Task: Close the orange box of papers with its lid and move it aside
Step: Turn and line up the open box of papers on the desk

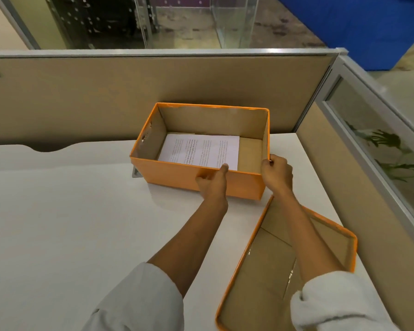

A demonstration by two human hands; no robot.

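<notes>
An open orange box [172, 174] stands on the white desk [58, 223] near the back partition. Printed white papers [201, 150] lie flat inside it on the brown bottom. My left hand [212, 181] rests against the box's near wall, thumb hooked over the rim. At the near right corner of the box, my right hand [276, 174] grips the rim. The orange lid [268, 263] lies upside down on the desk at the lower right, brown inside facing up, partly under my right forearm.
Beige partitions [81, 96] close off the desk at the back and on the right. A grey cable grommet [136, 172] peeks out beside the box's left near corner. A curved cutout [49, 146] marks the desk's back left edge.
</notes>
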